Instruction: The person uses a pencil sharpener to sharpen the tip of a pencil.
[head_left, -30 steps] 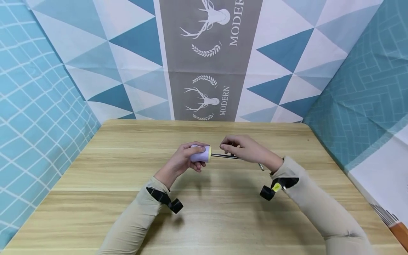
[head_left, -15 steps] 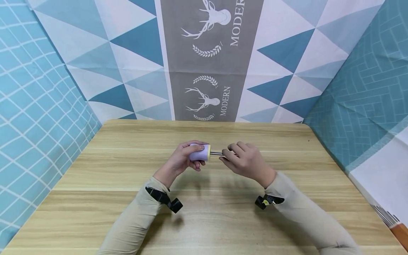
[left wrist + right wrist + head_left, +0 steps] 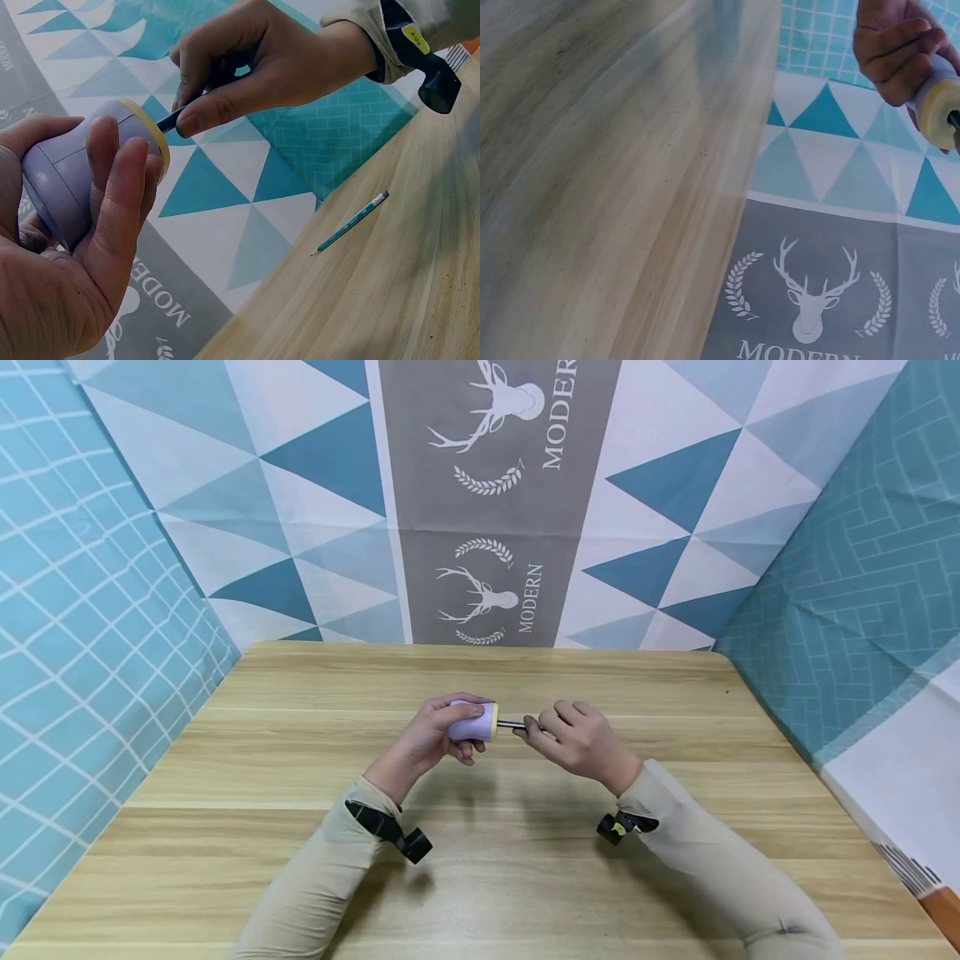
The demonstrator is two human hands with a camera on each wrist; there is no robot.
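My left hand (image 3: 426,735) grips a lavender pencil sharpener (image 3: 467,725), a rounded barrel with a pale yellow end, held above the table. A dark, shiny pencil (image 3: 511,724) runs from that yellow end to the right. Its other end is pinched between the thumb and fingers of my right hand (image 3: 581,743). The left wrist view shows the fingers wrapped along the sharpener (image 3: 67,161) and the dark pencil (image 3: 172,120) at its yellow rim. In the right wrist view, the pencil enters a hole in the sharpener's yellow face (image 3: 932,112); the right hand is mostly outside that view.
A teal pencil (image 3: 351,223) lies on the wooden table (image 3: 487,893); in the head view it is hidden. Patterned cloth (image 3: 480,510) stands behind and at both sides of the table. Each wrist carries a strapped black camera (image 3: 416,845).
My right hand has turned and curled its fingers around the dark pencil, covering more of it. The wrist has swung left and down. My left hand and the sharpener have barely moved.
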